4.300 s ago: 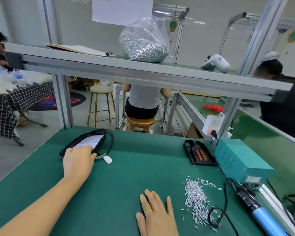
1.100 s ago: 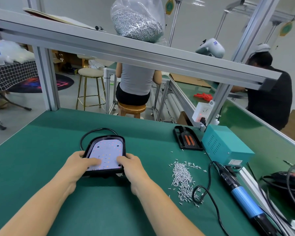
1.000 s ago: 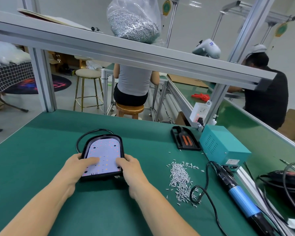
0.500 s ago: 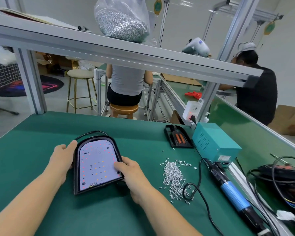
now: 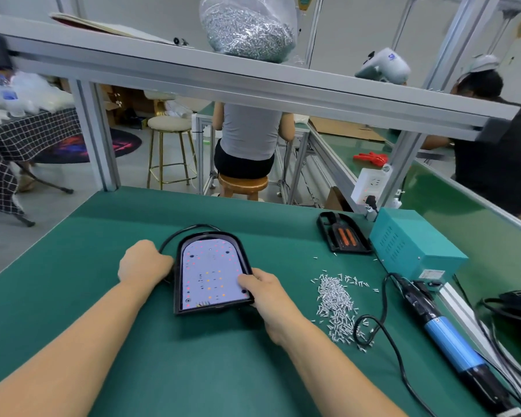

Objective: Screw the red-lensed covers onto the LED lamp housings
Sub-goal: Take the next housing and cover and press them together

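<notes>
Right hand (image 5: 263, 291): fingers curled round the right edge of the LED lamp housing (image 5: 211, 273), thumb on the white LED board, a firm grip on it. Left hand (image 5: 143, 262): curled against the housing's left edge, over the black cable (image 5: 190, 228) that loops out behind; it looks like it grips the rim, but the fingers are hidden so can't be sure.

Change: a few seconds back the housing sat far left on the tabletop (image 5: 208, 371) with only the left hand on it and the right hand flat and idle. Since then it's been dragged to centre, and in the last half second squared up, curved end pointing away, flat end toward the person. Left hand has shifted from the top-left corner down to the side.

Meaning, as I read it: housing is positioned for work, board exposed, no red-lensed cover on it yet. A dark part with red strips (image 5: 342, 237) lies well to the right near the teal box (image 5: 412, 251), maybe the cover, can't confirm. Loose screws (image 5: 337, 305) heaped just right of the right hand; electric screwdriver (image 5: 442, 329) beyond, untouched. No screwing started; fetching the cover looks like the next need.
</notes>
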`<action>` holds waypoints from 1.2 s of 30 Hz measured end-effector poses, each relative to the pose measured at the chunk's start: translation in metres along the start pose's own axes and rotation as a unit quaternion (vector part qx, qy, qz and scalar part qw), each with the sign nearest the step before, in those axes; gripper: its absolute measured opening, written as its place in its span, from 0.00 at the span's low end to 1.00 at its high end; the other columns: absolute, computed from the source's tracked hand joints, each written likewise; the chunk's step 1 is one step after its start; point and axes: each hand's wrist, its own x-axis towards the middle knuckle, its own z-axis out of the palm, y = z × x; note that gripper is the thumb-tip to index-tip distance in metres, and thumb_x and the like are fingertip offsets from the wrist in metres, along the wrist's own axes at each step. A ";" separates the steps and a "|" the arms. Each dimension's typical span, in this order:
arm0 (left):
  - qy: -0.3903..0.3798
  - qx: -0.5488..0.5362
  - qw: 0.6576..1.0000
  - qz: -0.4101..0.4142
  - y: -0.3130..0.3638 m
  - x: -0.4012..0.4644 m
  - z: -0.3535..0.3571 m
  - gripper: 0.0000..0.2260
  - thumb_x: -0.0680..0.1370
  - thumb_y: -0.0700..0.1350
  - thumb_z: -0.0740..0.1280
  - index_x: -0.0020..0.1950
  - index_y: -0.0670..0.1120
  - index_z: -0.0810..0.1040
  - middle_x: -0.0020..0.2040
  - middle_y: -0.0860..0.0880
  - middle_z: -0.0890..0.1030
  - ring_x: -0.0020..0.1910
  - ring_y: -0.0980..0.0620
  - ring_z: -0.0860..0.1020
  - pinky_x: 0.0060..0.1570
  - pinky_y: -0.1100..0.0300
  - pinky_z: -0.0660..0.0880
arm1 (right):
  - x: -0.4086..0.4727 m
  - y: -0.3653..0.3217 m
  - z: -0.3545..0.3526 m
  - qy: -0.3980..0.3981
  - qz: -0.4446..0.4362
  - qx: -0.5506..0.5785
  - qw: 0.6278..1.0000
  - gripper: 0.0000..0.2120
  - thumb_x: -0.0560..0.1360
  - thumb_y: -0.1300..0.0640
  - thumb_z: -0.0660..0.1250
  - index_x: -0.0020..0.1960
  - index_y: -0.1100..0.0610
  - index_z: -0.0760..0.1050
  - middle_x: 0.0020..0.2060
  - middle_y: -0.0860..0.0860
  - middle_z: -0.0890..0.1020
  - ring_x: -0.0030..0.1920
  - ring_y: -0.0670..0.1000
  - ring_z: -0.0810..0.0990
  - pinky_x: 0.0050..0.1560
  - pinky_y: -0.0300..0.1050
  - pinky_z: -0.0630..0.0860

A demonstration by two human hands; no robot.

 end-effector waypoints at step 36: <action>0.002 -0.024 0.995 0.092 -0.006 -0.143 0.024 0.31 0.74 0.42 0.68 0.72 0.37 0.58 0.65 0.40 0.71 0.59 0.38 0.72 0.51 0.44 0.72 | -0.067 -0.002 -0.044 0.072 -0.114 -0.456 0.880 0.11 0.80 0.52 0.59 0.46 0.59 0.72 0.44 0.56 0.76 0.45 0.56 0.72 0.45 0.49 0.68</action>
